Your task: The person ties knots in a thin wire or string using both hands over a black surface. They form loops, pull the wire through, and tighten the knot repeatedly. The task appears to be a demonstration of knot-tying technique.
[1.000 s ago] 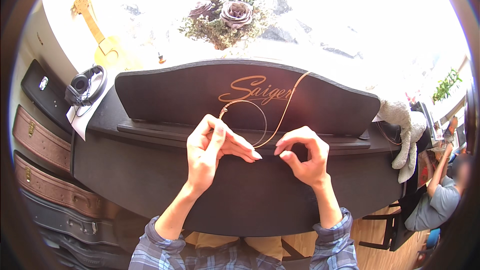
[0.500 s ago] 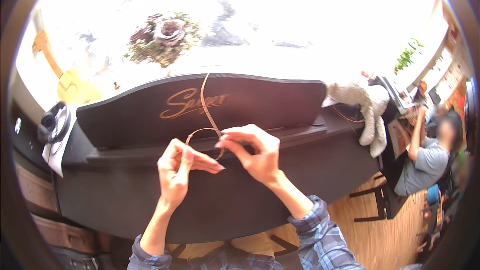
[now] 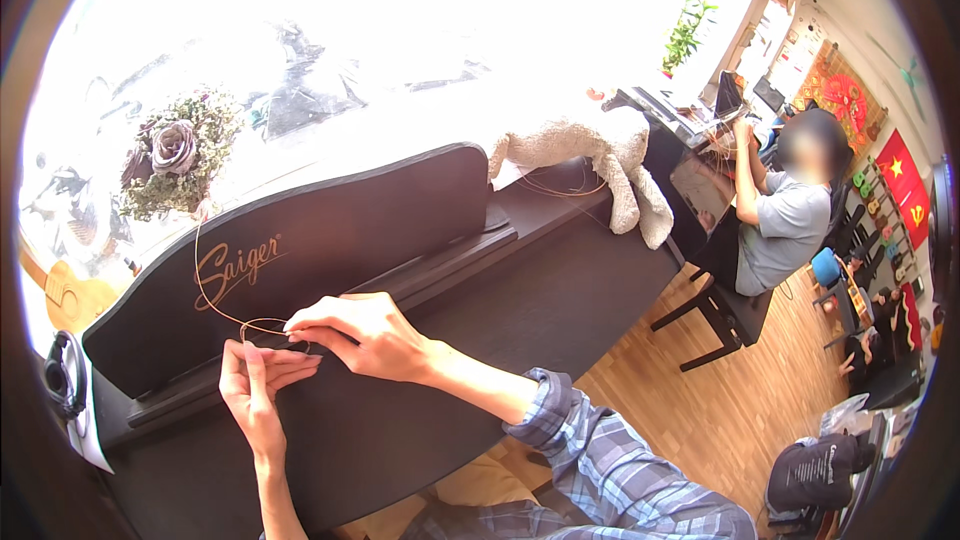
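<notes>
A thin bronze-coloured wire (image 3: 222,312) curls into a small loop between my hands, over the black piano-like cabinet (image 3: 400,360). Its long free end rises in front of the cabinet's upright panel toward the flowers. My left hand (image 3: 258,390) pinches the loop's left side between thumb and fingers. From the right, my right hand (image 3: 370,335) grips the wire with thumb and forefinger close together. The fingers partly cover the lower part of the loop.
Past the panel (image 3: 380,205) stand dried flowers (image 3: 172,145); a guitar (image 3: 75,295) and headphones (image 3: 65,375) are at left. A plush toy (image 3: 570,145) and coiled wire (image 3: 555,190) lie on the right end. Further right a person (image 3: 785,220) sits on a black chair (image 3: 725,320).
My view has turned to the right, so the cabinet and my hands appear further left. The loop looks smaller, and both hands still grip the wire.
</notes>
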### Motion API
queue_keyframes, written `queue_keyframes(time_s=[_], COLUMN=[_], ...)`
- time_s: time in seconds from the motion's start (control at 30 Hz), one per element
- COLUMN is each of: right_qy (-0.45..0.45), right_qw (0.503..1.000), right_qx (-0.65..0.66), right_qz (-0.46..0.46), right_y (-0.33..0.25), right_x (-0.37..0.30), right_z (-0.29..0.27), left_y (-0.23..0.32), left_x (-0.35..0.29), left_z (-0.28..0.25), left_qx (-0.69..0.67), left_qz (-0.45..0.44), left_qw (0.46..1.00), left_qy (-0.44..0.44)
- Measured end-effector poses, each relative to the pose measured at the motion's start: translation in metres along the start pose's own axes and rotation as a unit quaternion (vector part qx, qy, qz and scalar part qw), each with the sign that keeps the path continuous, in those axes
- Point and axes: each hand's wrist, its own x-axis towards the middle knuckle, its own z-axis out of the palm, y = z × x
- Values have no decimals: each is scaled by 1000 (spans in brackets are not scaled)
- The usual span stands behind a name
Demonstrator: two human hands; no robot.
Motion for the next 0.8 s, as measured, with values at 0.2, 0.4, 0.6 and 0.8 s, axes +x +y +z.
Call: queue_keyframes(time_s=[0.2, 0.4, 0.6, 0.8], right_qy=[-73, -77, -63, -104], right_qw=[997, 994, 993, 989], right_qx=[-2, 68, 99, 105], right_qz=[19, 32, 13, 26], right_y=[-4, 4, 2, 3], right_x=[3, 1, 5, 2], right_z=[-6, -9, -12, -18], left_y=[-3, -6, -7, -10], left_x=[1, -2, 1, 1], left_z=[-2, 2, 3, 3], left_qx=[39, 35, 20, 35], left_qz=[-1, -21, -23, -35], left_qw=[999, 999, 999, 998], left_qy=[-13, -30, -21, -37])
